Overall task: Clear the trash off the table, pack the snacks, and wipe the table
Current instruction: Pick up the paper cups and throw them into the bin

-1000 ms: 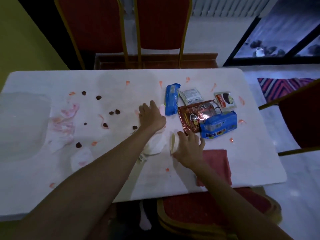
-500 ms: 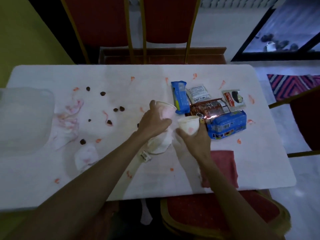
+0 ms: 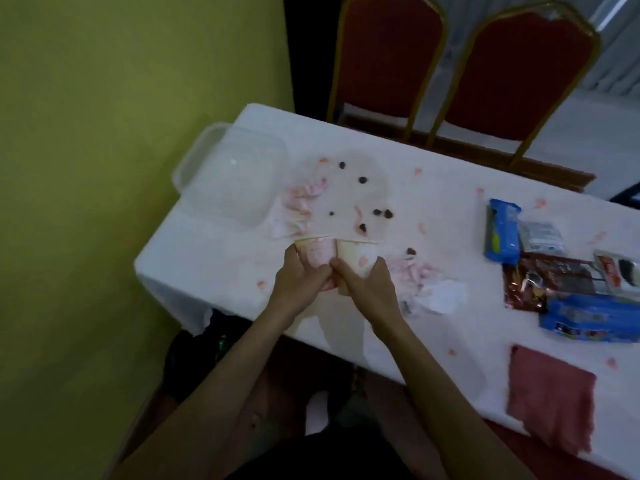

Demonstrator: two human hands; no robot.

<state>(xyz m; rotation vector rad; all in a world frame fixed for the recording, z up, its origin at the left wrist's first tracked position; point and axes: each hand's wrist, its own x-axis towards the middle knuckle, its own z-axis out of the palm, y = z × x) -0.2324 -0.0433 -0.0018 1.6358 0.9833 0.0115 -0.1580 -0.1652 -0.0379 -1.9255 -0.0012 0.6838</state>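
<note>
My left grip [image 3: 298, 285] has carried the pink-stained paper cup [image 3: 313, 252], and my right grip [image 3: 367, 292] the cream paper cup [image 3: 358, 258], leftward above the white surface [image 3: 450, 209], away from the blue and foil snack packets [image 3: 554, 285]. Each grip curls round its cup, the two side by side. I should nest them upright, so any dregs stay in.

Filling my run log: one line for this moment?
left hand holds stained cup | right hand holds second cup | snacks unpacked | cloth untouched

A yellow-green wall [image 3: 104, 133] stood left of the fingers [image 3: 313, 273]. Beyond them, past the white table [image 3: 433, 188], two red chairs [image 3: 388, 57] with gold frames stood side by side in dim light.
</note>
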